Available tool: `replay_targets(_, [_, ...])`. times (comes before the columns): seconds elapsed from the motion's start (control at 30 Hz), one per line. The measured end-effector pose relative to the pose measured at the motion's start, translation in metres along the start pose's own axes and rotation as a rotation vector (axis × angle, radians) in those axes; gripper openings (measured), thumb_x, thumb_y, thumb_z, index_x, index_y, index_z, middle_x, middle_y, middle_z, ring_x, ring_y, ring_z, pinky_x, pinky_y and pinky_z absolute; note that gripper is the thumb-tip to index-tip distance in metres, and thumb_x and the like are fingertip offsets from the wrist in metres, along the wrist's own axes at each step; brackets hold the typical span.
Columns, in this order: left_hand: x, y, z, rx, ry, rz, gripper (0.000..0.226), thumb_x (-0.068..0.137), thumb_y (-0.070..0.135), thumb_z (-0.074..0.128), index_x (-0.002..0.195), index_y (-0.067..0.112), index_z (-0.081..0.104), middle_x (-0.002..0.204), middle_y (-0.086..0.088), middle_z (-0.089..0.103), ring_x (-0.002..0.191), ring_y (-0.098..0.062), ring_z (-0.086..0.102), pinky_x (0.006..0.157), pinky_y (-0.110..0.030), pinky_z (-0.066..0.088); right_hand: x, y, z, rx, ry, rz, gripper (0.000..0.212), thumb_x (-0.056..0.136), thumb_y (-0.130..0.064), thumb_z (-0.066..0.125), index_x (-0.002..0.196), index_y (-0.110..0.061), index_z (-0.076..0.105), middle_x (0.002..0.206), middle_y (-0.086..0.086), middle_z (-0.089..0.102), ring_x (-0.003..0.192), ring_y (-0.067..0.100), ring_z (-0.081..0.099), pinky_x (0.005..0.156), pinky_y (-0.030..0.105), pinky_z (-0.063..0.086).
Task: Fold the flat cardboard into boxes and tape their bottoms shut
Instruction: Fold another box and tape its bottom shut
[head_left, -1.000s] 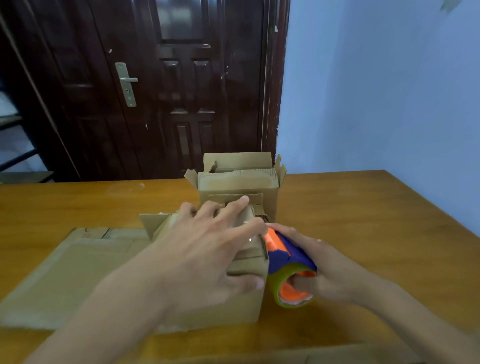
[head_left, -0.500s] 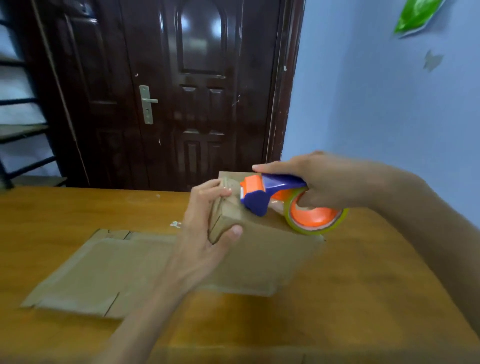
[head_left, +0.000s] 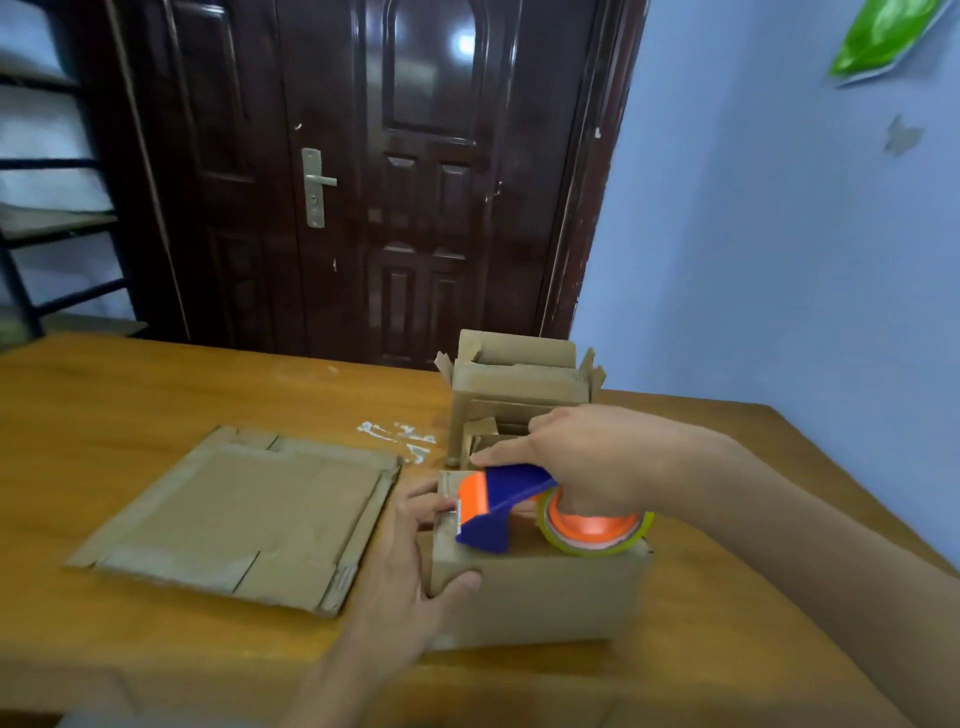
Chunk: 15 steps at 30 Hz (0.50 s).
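A folded cardboard box (head_left: 540, 592) stands on the wooden table (head_left: 130, 395) in front of me. My left hand (head_left: 410, 561) grips its left end, thumb on the front face and fingers over the top edge. My right hand (head_left: 587, 457) holds a blue and orange tape dispenser (head_left: 498, 506) with a clear tape roll, its blade end lying on the box's top near the left edge. Flat cardboard (head_left: 244, 514) lies to the left.
Another folded box (head_left: 519, 389) with open flaps stands just behind the one I hold. White scraps (head_left: 400, 436) lie on the table between the boxes and the flat cardboard. A dark door and a blue wall are beyond the table's far edge.
The box has come down from a tilted, lifted pose to stand on the table. The tape dispenser has moved down and left onto the box's top. My view has shifted.
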<state>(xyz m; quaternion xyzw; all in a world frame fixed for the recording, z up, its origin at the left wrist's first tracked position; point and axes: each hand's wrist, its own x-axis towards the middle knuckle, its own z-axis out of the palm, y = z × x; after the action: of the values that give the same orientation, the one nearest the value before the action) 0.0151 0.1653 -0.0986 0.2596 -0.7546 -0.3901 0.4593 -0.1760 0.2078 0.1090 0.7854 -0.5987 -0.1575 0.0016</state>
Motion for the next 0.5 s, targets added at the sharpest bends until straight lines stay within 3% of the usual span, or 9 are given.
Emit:
replay_targets(0.1, [-0.001,0.002,-0.001,-0.126,-0.018,-0.047,0.076,0.079,0.083,0.066,0.142,0.046,0.043,0.162,0.025,0.027,0.151,-0.014,0.037,0.104,-0.045,0.056,-0.004,0.004,0.006,-0.012,-0.006,-0.003,0.087,0.097,-0.011,0.059,0.159,-0.056,0.017,0.116,-0.007,0.052,0.110,0.019,0.053,0.082,0.035,0.053])
replay_targets(0.2, [0.003,0.012,0.003,-0.185,-0.003,-0.037,0.074,0.081,0.083,0.062,0.139,0.039,0.045,0.167,0.017,0.027,0.154,-0.012,0.031,0.105,-0.026,0.053,-0.001,0.001,0.008,-0.054,0.021,-0.002,0.087,0.099,-0.011,0.059,0.160,-0.055,0.015,0.124,-0.005,0.055,0.110,0.019,0.051,0.079,0.034,0.050])
replay_targets(0.3, [0.004,0.014,0.012,-0.151,0.045,-0.022,0.073,0.084,0.083,0.058,0.139,0.037,0.042,0.166,0.017,0.027,0.154,-0.016,0.031,0.103,-0.023,0.052,0.003,0.003,0.008,-0.092,0.023,-0.010,0.086,0.100,-0.010,0.057,0.161,-0.054,0.015,0.122,-0.003,0.055,0.107,0.020,0.051,0.079,0.036,0.051])
replay_targets(0.37, [0.003,0.010,0.011,-0.180,0.057,-0.017,0.066,0.085,0.081,0.059,0.135,0.039,0.045,0.165,0.015,0.028,0.153,-0.022,0.033,0.101,-0.032,0.056,0.003,0.009,0.007,-0.129,0.031,-0.007,0.084,0.101,-0.012,0.054,0.160,-0.056,0.014,0.119,-0.002,0.054,0.104,0.021,0.053,0.083,0.039,0.054])
replay_targets(0.43, [0.003,0.008,0.008,-0.190,0.036,-0.013,0.060,0.087,0.077,0.062,0.131,0.038,0.048,0.165,0.010,0.028,0.153,-0.026,0.033,0.100,-0.050,0.058,0.004,0.016,0.003,-0.158,0.045,0.006,0.084,0.103,-0.014,0.053,0.160,-0.056,0.010,0.120,-0.002,0.053,0.103,0.021,0.053,0.083,0.038,0.054])
replay_targets(0.5, [0.004,0.009,0.006,-0.197,0.029,-0.008,0.058,0.088,0.074,0.063,0.130,0.037,0.049,0.164,0.006,0.029,0.153,-0.029,0.033,0.099,-0.056,0.057,0.005,0.018,0.000,-0.168,0.027,0.010,0.086,0.103,-0.017,0.056,0.160,-0.056,0.005,0.127,-0.001,0.055,0.110,0.020,0.054,0.088,0.038,0.055])
